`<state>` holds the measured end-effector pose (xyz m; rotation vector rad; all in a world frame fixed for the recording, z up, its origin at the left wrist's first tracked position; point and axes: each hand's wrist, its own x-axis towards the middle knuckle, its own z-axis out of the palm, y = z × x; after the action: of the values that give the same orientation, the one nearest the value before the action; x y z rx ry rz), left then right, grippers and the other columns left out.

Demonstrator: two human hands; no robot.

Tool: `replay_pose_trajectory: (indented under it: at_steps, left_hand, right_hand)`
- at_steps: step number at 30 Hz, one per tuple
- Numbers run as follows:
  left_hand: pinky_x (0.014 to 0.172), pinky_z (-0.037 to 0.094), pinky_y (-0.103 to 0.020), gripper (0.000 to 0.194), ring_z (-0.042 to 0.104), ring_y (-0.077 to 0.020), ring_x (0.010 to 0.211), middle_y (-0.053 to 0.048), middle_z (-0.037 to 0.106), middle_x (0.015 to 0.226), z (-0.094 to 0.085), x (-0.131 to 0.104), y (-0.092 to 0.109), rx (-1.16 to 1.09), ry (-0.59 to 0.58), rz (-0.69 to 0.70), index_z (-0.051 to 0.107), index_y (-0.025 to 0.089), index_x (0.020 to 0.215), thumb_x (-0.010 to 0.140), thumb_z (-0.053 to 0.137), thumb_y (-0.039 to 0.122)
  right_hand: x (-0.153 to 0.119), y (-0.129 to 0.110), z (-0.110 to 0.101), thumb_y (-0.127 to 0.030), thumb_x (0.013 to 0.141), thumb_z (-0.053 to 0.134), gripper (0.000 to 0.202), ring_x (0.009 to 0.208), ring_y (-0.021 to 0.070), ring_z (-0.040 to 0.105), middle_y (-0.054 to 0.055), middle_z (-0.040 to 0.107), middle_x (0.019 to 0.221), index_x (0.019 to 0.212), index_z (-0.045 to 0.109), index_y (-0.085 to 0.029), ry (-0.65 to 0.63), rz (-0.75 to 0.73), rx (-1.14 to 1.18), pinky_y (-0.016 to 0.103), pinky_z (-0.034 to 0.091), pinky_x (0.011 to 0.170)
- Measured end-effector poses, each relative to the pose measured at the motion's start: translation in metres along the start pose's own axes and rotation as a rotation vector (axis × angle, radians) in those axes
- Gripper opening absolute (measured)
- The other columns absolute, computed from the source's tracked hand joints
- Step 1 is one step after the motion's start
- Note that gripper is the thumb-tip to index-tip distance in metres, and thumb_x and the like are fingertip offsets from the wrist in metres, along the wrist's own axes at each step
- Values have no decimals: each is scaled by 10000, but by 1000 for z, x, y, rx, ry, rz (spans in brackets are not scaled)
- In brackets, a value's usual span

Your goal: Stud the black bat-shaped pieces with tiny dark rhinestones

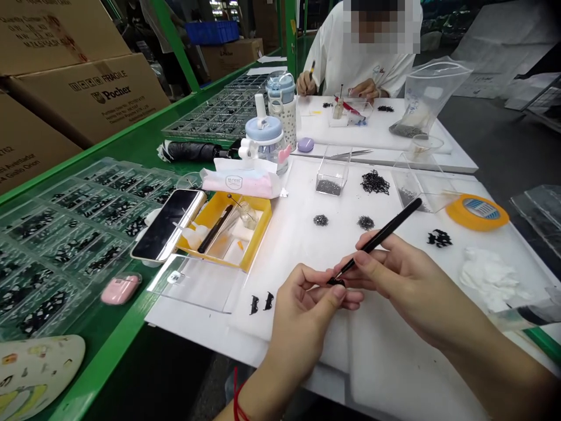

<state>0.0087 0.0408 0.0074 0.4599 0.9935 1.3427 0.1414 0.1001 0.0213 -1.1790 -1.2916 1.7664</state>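
Item: small black part [336,282], held between the two hands above the counter [193,318]. Details mostly hidden by the fingers.
Left hand [307,304]: nearly closed, thumb and fingertips pinching the part.
Right hand [394,269]: closed in a writing grip around a slim black tool [390,227], its fine tip at the part, contact seemingly made.
Step in hand: by appearance, fine work on the part with the tool's tip (what the tip applies or shifts cannot be told). The next move would call for a still left pinch and a light, exact touch from the right.
Nearby: two loose black parts [268,301], side by side left of the left hand; a black heap [375,182] beyond the tool.
Lettering: middle carton [105,96], "FRAGILE" and "Pocher"; upper carton [56,29], "Quantity" and a partly legible size line; lower carton [26,152], "Aventador" and "Orion"; rear carton [232,61], apparently "Pocher" again. Pink packet [254,182] and orange tape roll [456,211]: labels present, wording not legible.
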Motion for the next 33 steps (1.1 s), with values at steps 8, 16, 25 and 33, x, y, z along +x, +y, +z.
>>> replay_pose_trajectory:
  at_steps: [8,16,25,33]
  left_hand:
    - [704,556,-265,236,709,-148,679,-57,739,770,1,0,1,8,-5,-3,488,152,768,776,717,95]
    - [677,559,-258,211,712,-150,647,-77,747,761,-3,-1,-1,17,2,-9,510,135,769,768,717,93]
    - [634,525,-243,171,687,-132,619,1,670,710,-3,-5,-1,18,23,52,501,145,800,794,663,94]
    - [612,482,-207,112,633,-91,598,19,612,724,-10,-8,-6,51,-34,24,545,146,787,768,619,64]
  right_hand:
    - [0,0,0,-438,879,579,279,851,146,675,43,678,942,986,459,-211,-47,-15,-6,226,571,740]
    - [-1,-3,2,-432,858,608,290,757,111,659,35,659,801,949,493,-182,-20,-57,-73,165,556,639]
    - [8,-12,-12,-501,739,712,450,826,188,691,59,692,891,983,466,-214,349,-204,39,339,602,766]
    - [51,-46,4,-329,735,698,304,726,182,667,73,679,818,910,496,-183,358,-275,-162,298,574,616]
